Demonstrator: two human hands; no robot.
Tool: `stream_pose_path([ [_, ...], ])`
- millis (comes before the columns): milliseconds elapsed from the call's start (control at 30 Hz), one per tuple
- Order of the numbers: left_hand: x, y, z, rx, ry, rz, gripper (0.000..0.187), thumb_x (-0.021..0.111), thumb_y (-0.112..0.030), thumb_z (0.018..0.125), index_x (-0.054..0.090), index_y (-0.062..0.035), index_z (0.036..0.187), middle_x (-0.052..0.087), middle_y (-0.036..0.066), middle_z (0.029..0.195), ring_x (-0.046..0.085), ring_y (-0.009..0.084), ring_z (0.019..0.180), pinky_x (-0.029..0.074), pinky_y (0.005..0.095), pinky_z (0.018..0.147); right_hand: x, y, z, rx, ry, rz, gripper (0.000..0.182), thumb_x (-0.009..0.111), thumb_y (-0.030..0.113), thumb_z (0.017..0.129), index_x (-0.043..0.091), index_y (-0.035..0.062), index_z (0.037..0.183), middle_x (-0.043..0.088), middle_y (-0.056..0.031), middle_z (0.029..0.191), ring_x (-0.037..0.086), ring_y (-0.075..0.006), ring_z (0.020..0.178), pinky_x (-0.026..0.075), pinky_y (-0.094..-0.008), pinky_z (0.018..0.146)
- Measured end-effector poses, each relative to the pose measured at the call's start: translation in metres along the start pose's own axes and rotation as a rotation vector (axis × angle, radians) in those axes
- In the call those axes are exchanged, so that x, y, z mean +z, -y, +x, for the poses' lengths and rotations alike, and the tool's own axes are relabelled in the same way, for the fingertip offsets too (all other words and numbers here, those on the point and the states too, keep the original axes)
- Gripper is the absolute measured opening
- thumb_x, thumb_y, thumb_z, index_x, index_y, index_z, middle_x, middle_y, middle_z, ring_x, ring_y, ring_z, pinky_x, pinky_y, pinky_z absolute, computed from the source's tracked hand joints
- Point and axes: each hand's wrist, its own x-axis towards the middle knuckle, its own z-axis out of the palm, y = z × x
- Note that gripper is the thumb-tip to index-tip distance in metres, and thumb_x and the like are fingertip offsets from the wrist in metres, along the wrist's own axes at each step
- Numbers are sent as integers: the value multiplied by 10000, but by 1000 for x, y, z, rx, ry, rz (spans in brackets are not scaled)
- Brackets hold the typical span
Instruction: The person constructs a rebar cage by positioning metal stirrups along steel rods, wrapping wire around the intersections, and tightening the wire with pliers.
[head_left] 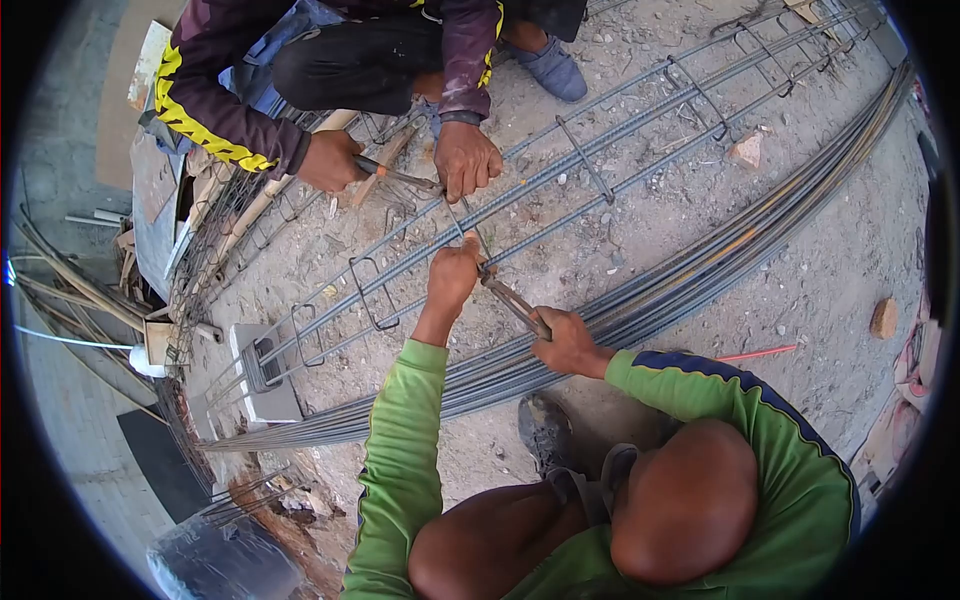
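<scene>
My left hand grips a stirrup where it meets the long steel bars of a rebar cage. In my right hand is the handle of a pair of pincers, whose jaws are at the near bar beside my left fingers. Any wire in the jaws is too small to make out. Across the cage, a co-worker in a dark sleeve with yellow marks holds another pair of pincers at the same stirrup's far side, the other hand resting close by it.
A long bundle of rebar curves between my feet and the cage. A concrete block is under the cage's left end. More mesh and poles lie at upper left. A brick piece and a red rod lie at right.
</scene>
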Motion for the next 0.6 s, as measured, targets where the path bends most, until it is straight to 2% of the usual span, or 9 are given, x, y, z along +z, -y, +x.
stream_pose_path([
  [33,1,2,-2,-10,8,-3,609,533,-517,1021,749,6,797,637,95,646,551,195,571,417,372,566,0,-1,-1,12,7,-1,335,641,132,764,632,31,1083,679,-250,929,650,-476,890,516,-523,782],
  [100,-13,-24,-10,-183,137,-104,624,520,-519,1028,767,20,834,687,217,807,666,344,804,488,433,734,-4,1,1,-3,9,-37,337,625,144,785,638,43,1106,684,-244,926,651,-468,922,514,-516,799],
  [133,-13,-26,-11,-205,129,-141,623,540,-531,1016,770,17,829,646,163,678,654,275,647,486,399,650,-10,4,1,-10,15,-50,337,625,144,785,638,43,1106,684,-244,926,651,-468,922,514,-516,799],
  [233,-8,-19,-11,-119,94,-132,629,537,-551,1011,773,6,837,611,131,589,620,258,520,494,386,618,-26,18,-8,29,13,-139,349,618,198,860,621,39,1171,685,-250,964,646,-469,969,513,-510,820],
  [333,-4,-11,-11,-116,82,-137,633,526,-570,1009,775,-12,844,598,106,563,613,241,482,504,361,612,-30,20,-23,23,-5,-167,368,567,287,979,583,24,1235,689,-200,966,670,-399,930,520,-463,826],
  [400,-5,-11,-15,-113,71,-132,638,521,-583,1007,774,-21,843,602,103,568,624,242,489,503,354,606,-31,19,-22,280,341,216,485,530,442,1046,546,33,1305,648,-119,910,647,-274,814,524,-424,748],
  [433,-6,-13,-15,-105,59,-118,643,516,-597,1005,773,-31,842,607,100,573,634,242,495,503,346,600,-34,21,-22,277,334,208,485,530,442,1046,546,33,1305,648,-119,910,647,-274,814,524,-424,748],
  [500,-4,-13,-13,-100,59,-122,623,525,-590,1003,776,-43,844,612,95,576,635,245,492,504,353,607,-41,34,-20,746,758,1223,601,504,561,1042,530,44,1347,576,-57,808,578,-193,737,506,-386,671],
  [600,-11,-13,-20,-108,57,-127,587,549,-576,995,766,-57,827,624,93,584,636,249,488,510,368,621,-47,26,-16,800,941,1606,647,544,543,1029,514,15,1402,589,-47,752,578,-182,617,499,-369,562],
])
